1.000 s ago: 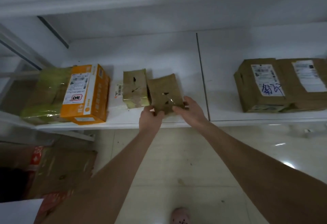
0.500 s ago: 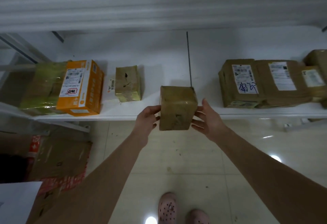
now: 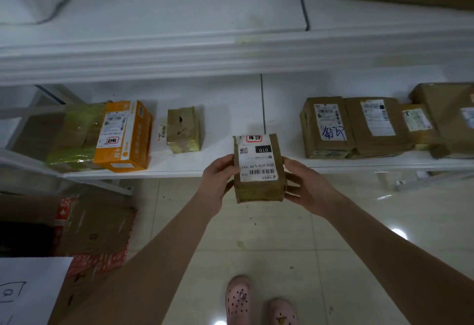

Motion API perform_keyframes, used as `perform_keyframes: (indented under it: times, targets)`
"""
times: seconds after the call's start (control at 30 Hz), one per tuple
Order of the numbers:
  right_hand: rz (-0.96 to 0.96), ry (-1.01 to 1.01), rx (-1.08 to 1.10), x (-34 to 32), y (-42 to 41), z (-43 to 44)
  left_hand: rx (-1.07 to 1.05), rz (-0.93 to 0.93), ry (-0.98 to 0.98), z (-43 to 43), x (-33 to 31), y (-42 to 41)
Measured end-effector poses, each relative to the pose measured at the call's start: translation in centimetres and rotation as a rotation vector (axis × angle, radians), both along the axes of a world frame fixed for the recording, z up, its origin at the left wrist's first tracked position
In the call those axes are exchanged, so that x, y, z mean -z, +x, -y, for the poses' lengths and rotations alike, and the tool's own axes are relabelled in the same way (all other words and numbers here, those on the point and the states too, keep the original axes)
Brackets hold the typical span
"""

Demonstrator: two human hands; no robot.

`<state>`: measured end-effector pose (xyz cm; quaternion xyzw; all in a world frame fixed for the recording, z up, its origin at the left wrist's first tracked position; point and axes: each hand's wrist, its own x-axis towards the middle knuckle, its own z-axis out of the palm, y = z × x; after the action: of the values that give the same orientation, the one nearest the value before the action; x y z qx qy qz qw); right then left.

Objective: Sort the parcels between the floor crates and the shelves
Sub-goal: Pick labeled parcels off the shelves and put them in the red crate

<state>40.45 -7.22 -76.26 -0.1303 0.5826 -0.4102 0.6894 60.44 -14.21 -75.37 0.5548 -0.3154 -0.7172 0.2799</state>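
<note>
Head view: I hold the small brown cardboard parcel with white label (image 3: 259, 170), left hand (image 3: 218, 177) curled at its nine o'clock, right hand (image 3: 306, 187) at three. Long axis runs twelve-to-six, just before the white shelf (image 3: 230, 119); the dim brown carton (image 3: 102, 222) at eight o'clock is probably nearer my left.

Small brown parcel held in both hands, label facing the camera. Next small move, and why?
Probably turn the small brown cardboard parcel half a turn in place. The left hand and right hand grip its sides in front of the white lower shelf, and its white shipping label faces the camera upside down, so reading it looks awkward.
</note>
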Motion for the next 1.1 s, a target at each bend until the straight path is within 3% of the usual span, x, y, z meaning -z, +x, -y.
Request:
perform_keyframes:
  times: [0.13, 0.27, 0.4, 0.47, 0.57, 0.63, 0.7, 0.8, 0.93, 1.1]
  targets:
    - [-0.086, -0.004, -0.033, -0.2, -0.3, -0.3, 0.032, -0.034, -0.037, -0.6, -0.3, -0.8]
    - [-0.012, 0.051, 0.031, 0.1, 0.2, -0.8, 0.045, -0.008, -0.049, -0.7, -0.5, -2.0]
    - [0.096, 0.048, 0.277, 0.5, 1.1, -0.8, -0.029, 0.193, 0.174, -1.7, -0.1, -3.1]
    - [0.106, 0.017, 0.317, 0.5, 1.5, -0.7, 0.046, 0.119, 0.295, -2.7, -0.6, -4.0]
    - [0.092, 0.002, 0.286, 0.1, 2.5, -0.5, 0.121, 0.018, 0.297, -3.6, -0.7, -5.6]
    - [-0.068, 0.057, 0.266, -0.1, 2.7, -0.7, 0.042, 0.053, 0.276, -3.3, -0.4, -5.9]
    - [-0.310, 0.090, 0.378, 0.0, 1.7, -0.9, 0.042, 0.135, 0.227, -2.3, -0.4, -5.0]
    - [-0.587, 0.067, 0.298, -0.4, -0.9, -1.0, 0.244, 0.259, 0.129, -0.5, -0.9, -2.7]
    - [-0.383, -0.054, -0.076, -1.4, -2.2, -0.7, 0.321, 0.201, 0.098, 1.0, -2.0, -1.6]
    - [-0.226, 0.034, 0.101, -1.1, -0.3, -1.1, 0.054, 0.166, -0.059, 0.0, -2.5, -3.4]
